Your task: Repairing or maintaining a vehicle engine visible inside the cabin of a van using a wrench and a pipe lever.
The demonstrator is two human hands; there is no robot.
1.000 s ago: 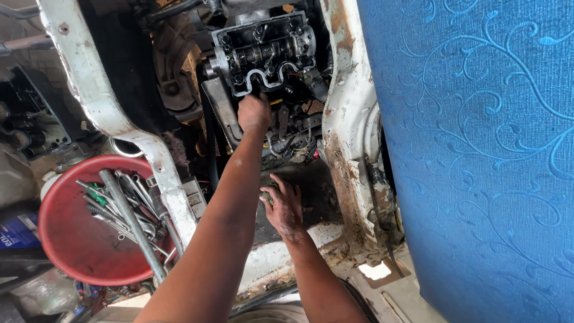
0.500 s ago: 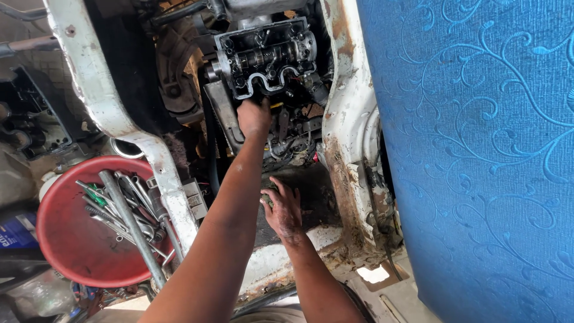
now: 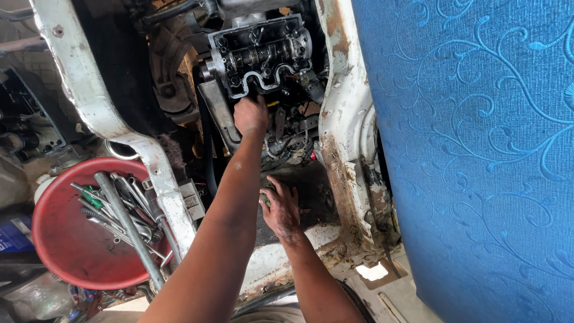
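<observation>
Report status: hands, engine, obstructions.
Left hand reaching under the open engine head, grip hidden. Right hand flat on dirty floor panel. Nothing blocking.

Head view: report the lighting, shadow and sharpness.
Head view: daylight is even on the blue patterned panel; the engine top is sharp but dim in the shaded bay; the left hand is slightly soft; the red tool basin is clearly lit; there is no strong glare.

Bare, sleeveless forearms; both hands grimy, left hand (image 3: 251, 115), right hand (image 3: 281, 208).
</observation>
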